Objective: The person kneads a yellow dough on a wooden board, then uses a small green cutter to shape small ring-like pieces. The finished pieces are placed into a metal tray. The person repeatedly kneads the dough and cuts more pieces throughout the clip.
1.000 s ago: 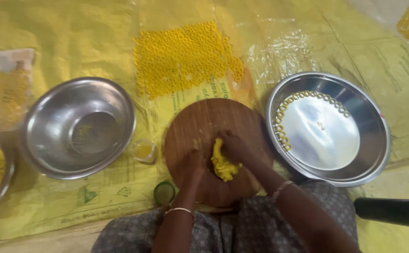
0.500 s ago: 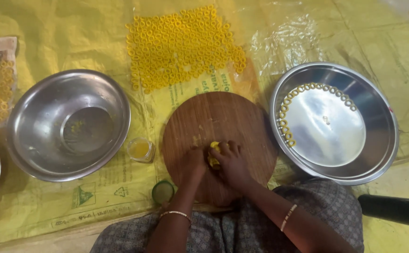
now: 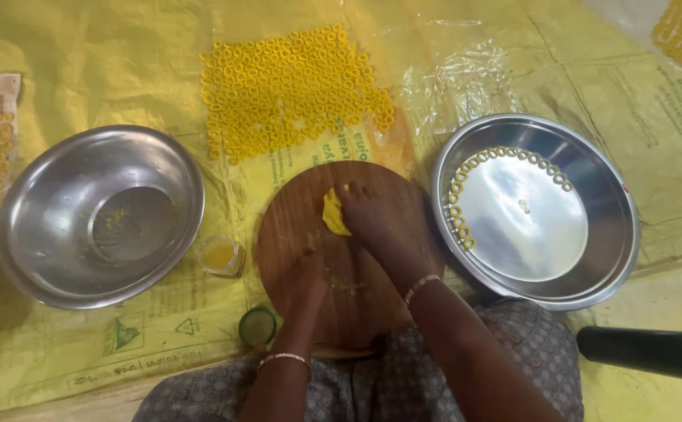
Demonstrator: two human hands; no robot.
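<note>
A round wooden board (image 3: 294, 227) lies in front of me on a yellow plastic sheet. My right hand (image 3: 372, 215) presses a lump of yellow dough (image 3: 331, 212) against the board's far part, fingers curled over it. My left hand (image 3: 307, 277) rests flat on the board's near part, touching small dough crumbs and holding nothing. Beyond the board, many small yellow dough rings (image 3: 290, 90) lie spread on the sheet.
A steel plate (image 3: 591, 258) at the right carries a curved row of dough rings (image 3: 466, 195). At the left sits a steel bowl (image 3: 36, 258). A small glass cup (image 3: 220, 255) and a green lid (image 3: 257, 326) stand by the board. A dark cylinder (image 3: 646, 353) lies near right.
My right hand has pushed the dough from the board's middle toward its far edge. My left hand has come off the dough and stayed on the near part of the board.
</note>
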